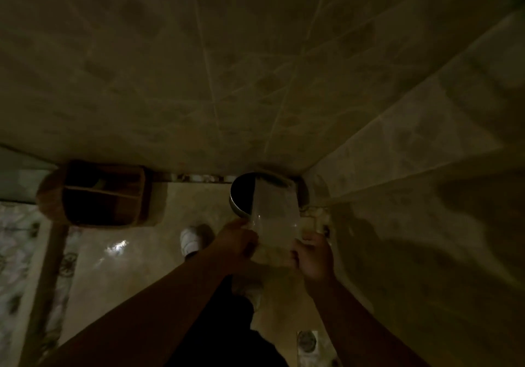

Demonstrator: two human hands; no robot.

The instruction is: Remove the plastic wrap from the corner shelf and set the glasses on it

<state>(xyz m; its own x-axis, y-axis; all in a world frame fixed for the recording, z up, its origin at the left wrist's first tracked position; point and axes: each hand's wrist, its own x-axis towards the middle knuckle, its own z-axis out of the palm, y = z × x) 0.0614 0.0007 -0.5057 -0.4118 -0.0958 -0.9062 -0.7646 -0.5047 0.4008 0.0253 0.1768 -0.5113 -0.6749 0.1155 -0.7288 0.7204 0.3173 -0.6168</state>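
Note:
In the dim head view, a clear sheet of plastic wrap [274,213] is stretched between my two hands, low in the room's corner. My left hand [238,238] pinches its lower left edge. My right hand [314,255] grips its lower right edge. The wrap's far end hangs over a dark round metal bin [241,196] that stands on the floor in the corner. The wooden shelf [105,193] with dividers hangs on the tiled wall at the left, well apart from my hands. No glasses are visible.
Tiled walls [255,68] meet in a corner at the right. My white shoe [191,241] rests on the glossy floor [119,253] below the shelf. A wooden pole [49,267] leans at the left near a patterned surface.

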